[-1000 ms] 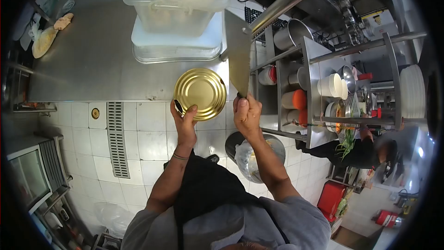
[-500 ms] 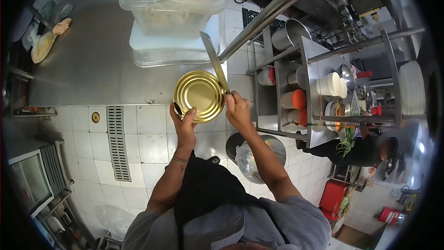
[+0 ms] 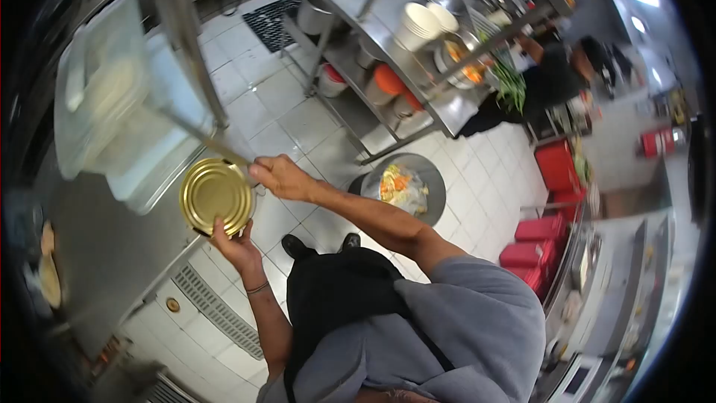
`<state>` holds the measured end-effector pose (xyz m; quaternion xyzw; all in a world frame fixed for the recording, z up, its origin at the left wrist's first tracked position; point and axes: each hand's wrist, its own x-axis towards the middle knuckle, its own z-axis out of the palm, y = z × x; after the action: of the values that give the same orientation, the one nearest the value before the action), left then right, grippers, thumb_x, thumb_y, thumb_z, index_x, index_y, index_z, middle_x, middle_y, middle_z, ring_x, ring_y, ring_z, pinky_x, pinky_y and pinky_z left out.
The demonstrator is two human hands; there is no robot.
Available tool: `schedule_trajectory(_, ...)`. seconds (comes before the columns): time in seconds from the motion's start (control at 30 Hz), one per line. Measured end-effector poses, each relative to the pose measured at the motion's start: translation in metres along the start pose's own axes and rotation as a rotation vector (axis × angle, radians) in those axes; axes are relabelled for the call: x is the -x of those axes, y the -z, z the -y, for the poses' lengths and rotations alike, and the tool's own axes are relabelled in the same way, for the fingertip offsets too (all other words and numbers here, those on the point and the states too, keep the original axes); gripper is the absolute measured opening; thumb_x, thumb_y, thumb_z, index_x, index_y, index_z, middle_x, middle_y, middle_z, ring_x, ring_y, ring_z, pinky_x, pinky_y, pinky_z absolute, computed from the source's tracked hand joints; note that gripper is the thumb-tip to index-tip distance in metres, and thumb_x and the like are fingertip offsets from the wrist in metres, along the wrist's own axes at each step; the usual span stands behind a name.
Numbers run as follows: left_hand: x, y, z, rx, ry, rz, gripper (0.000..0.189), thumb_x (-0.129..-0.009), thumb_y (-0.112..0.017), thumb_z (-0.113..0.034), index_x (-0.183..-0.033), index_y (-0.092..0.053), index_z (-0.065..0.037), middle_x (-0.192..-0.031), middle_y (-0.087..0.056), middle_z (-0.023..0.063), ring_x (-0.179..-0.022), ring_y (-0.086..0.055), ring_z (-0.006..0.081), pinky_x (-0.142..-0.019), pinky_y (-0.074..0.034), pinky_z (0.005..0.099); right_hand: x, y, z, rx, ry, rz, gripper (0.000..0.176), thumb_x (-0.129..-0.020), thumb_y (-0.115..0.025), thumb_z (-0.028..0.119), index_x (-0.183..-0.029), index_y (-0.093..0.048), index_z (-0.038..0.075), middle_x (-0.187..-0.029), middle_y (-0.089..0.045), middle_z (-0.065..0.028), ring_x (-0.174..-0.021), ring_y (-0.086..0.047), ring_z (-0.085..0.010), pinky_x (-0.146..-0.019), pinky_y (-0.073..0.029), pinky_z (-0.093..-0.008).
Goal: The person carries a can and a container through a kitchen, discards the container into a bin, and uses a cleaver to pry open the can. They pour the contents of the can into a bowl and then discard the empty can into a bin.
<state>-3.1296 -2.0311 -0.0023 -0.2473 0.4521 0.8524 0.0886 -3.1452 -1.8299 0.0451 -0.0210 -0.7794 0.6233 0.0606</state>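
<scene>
A round gold can (image 3: 215, 195) shows its ringed end facing up, held from below by my left hand (image 3: 237, 248), with the thumb over the rim. My right hand (image 3: 282, 177) is closed round the handle end of a long flat blade (image 3: 200, 134). The blade slants up and left, close to the can's upper right rim; whether they touch is unclear. Beyond the can, a translucent lidded container (image 3: 112, 97) stands on a white tray (image 3: 175, 78) at the steel counter's (image 3: 97, 254) edge.
A waste bin (image 3: 438, 192) lined with a bag holds food scraps. At the upper middle stands a steel shelf unit (image 3: 447, 104) with cups, tubs and bowls. A person in dark clothes (image 3: 556, 78) is behind it. Red containers (image 3: 541, 242) stand at the right.
The view has turned to the right, bringing the bin's contents and red containers into fuller sight. My hands, can and blade now appear further left in the view, still held.
</scene>
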Motion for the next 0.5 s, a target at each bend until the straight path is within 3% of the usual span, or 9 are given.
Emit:
schedule_trajectory(0.07, 0.004, -0.006, -0.009, -0.032, -0.009, -0.027, 0.061, -0.090, -0.066, -0.042, -0.139, -0.042, -0.015, -0.134, -0.053, 0.0104, -0.115, -0.057, 0.0266, -0.086, -0.056, 0.0461, 0.025, 0.011, 0.001, 0.282, 0.149, -0.007, 0.044, -0.100, -0.058, 0.038, -0.081, -0.053, -0.001, -0.059, -0.051, -0.0152, -0.054, -0.054, -0.0255, -0.053, -0.044, -0.0424)
schedule_trajectory(0.13, 0.002, -0.009, -0.012, -0.049, -0.023, -0.031, 0.063, -0.088, -0.066, -0.046, -0.138, -0.044, -0.015, -0.135, -0.051, 0.0098, -0.118, -0.054, 0.0269, -0.088, -0.054, 0.0475, 0.067, 0.031, -0.007, 0.269, 0.055, -0.020, 0.039, -0.098, -0.061, 0.032, -0.081, -0.053, -0.002, -0.064, -0.051, -0.0192, -0.057, -0.052, -0.0253, -0.057, -0.043, -0.0410)
schedule_trajectory(0.27, 0.002, -0.016, -0.021, -0.068, 0.006, 0.018, 0.071, -0.086, -0.065, -0.053, -0.143, -0.045, -0.016, -0.139, -0.050, 0.0085, -0.122, -0.051, 0.0268, -0.094, -0.049, 0.0516, 0.167, 0.043, -0.057, 0.246, -0.327, -0.287, 0.043, -0.100, -0.059, 0.036, -0.083, -0.058, -0.003, -0.067, -0.057, -0.0161, -0.061, -0.053, -0.0250, -0.059, -0.044, -0.0401)
schedule_trajectory(0.33, -0.001, -0.013, -0.023, -0.073, 0.017, 0.032, 0.073, -0.086, -0.065, -0.054, -0.145, -0.044, -0.016, -0.141, -0.049, 0.0079, -0.123, -0.051, 0.0271, -0.096, -0.047, 0.0547, 0.223, 0.051, -0.076, 0.235, -0.577, -0.377, 0.045, -0.099, -0.061, 0.040, -0.093, -0.065, -0.004, -0.076, -0.065, -0.0189, -0.068, -0.062, -0.0296, -0.065, -0.049, -0.0413)
schedule_trajectory(0.4, -0.001, -0.013, -0.026, -0.077, 0.015, 0.074, 0.076, -0.085, -0.065, -0.056, -0.146, -0.044, -0.017, -0.143, -0.049, 0.0074, -0.125, -0.050, 0.0277, -0.098, -0.044, 0.0570, 0.288, 0.057, -0.124, 0.358, -0.713, -0.486, 0.051, -0.095, -0.064, 0.046, -0.100, -0.068, -0.005, -0.086, -0.070, -0.0248, -0.081, -0.070, -0.0359, -0.074, -0.054, -0.0442)
schedule_trajectory(0.5, 0.004, -0.015, -0.029, -0.110, 0.019, 0.087, 0.078, -0.082, -0.066, -0.057, -0.146, -0.046, -0.017, -0.144, -0.048, 0.0086, -0.128, -0.048, 0.0308, -0.099, -0.042, 0.0580, 0.359, 0.076, -0.130, 0.322, -0.834, -0.699, 0.052, -0.093, -0.063, 0.047, -0.097, -0.068, -0.005, -0.091, -0.070, -0.0291, -0.091, -0.070, -0.0429, -0.080, -0.054, -0.0480)
